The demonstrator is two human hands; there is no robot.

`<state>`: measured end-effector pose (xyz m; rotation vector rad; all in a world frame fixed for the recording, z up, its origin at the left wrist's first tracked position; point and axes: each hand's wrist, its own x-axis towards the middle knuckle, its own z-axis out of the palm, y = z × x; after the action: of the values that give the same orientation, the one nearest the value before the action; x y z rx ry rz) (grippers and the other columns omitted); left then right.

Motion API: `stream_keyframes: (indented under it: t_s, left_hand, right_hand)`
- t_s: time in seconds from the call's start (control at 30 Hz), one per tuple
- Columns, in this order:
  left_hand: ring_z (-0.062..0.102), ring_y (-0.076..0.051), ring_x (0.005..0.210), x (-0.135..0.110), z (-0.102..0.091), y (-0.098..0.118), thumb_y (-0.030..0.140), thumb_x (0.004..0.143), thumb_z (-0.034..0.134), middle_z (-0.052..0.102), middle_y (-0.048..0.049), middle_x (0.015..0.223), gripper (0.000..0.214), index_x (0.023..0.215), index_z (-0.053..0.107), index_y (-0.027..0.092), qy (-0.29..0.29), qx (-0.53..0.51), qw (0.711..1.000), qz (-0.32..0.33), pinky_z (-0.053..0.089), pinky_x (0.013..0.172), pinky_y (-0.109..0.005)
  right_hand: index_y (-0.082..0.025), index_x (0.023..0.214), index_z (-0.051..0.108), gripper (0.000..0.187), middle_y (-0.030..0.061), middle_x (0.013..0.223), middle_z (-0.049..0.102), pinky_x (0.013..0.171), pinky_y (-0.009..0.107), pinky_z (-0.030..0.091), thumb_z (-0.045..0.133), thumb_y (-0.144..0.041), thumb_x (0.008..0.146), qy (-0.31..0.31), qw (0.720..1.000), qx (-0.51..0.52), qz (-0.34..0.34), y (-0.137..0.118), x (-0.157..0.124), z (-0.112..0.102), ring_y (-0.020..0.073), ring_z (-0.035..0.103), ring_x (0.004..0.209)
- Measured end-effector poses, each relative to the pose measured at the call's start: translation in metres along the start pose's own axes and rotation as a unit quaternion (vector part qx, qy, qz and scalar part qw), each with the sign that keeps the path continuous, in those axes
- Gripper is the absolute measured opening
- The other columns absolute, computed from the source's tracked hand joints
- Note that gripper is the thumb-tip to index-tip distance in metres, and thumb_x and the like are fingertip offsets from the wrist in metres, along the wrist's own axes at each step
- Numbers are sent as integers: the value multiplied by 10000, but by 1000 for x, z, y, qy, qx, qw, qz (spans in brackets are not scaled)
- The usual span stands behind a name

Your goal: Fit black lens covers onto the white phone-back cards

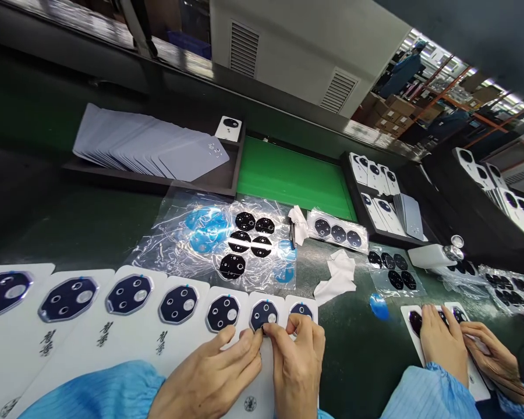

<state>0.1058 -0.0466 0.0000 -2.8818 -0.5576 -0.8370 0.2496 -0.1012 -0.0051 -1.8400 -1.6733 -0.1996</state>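
White back panels (pixel 131 320) with dark faceted camera lens covers lie in a row along the near bench. My left hand (pixel 209 372) reaches in from the lower left, its fingers loosely stretched, fingertips at the lower edge of one dark lens cover (pixel 258 313). Beside it, my right hand (pixel 299 361) has thumb and index finger pinched together at that same edge. A small dark bit shows between the fingertips, too small to name. The right hand partly covers the lens cover (pixel 300 308) on the neighbouring panel.
Clear film (pixel 157 244) holds black lens pieces (pixel 239 241) and blue film discs (pixel 207 230). Behind stands a tray (pixel 157 185) of stacked grey panels. White cloths (pixel 338 276) and a bottle (pixel 432 256) lie to the right, where a co-worker's hands (pixel 445 343) handle similar panels.
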Motion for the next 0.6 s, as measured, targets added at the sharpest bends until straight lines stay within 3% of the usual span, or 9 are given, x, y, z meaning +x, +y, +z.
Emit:
stream_keyframes:
  t_s: [0.17,0.27,0.37,0.43,0.5,0.6]
  left_hand:
    - [538,-145,991,1,0,0,-5,946,206,697,-30,987,480,927,663,142,-3,-1,1000,1,322,894,-354]
    - [548,-135,978,1,0,0,-11,947,207,700,-24,1008,479,918,659,145,3,-12,1000,-5,319,898,-347]
    - [555,-123,976,1,-1,-3,-10,959,201,713,-13,1010,489,889,656,153,9,-23,1000,-5,325,889,-336]
    - [558,-120,970,0,-3,-6,10,976,217,725,-9,1000,473,863,654,155,23,-28,999,-7,331,884,-329]
    - [564,-125,962,0,-5,-9,26,985,226,734,-15,990,462,859,653,148,37,-30,999,-16,337,879,-327]
    - [577,-137,960,1,-8,-14,17,982,189,741,-32,980,496,875,658,135,36,-21,999,-35,343,866,-328]
  right_hand:
    - [-261,905,702,332,39,776,471,622,296,375,385,-178,960,21,1000,18,-4,3,6,-1,189,432,722]
    - [-257,872,698,233,27,770,511,622,279,414,475,-237,935,-2,992,106,61,9,11,-11,179,496,729]
    - [-236,828,671,170,12,767,557,637,253,433,541,-315,905,-7,956,214,199,14,9,-22,165,546,732]
    - [-224,765,637,242,-7,695,555,597,238,424,532,-392,903,-13,921,268,282,14,5,-25,145,527,649]
    - [-215,690,589,331,-26,610,524,565,231,418,517,-466,894,-16,896,300,326,12,2,-26,129,488,568]
    - [-208,674,585,349,-29,577,519,548,225,427,543,-494,869,-12,882,318,347,9,3,-25,122,483,539]
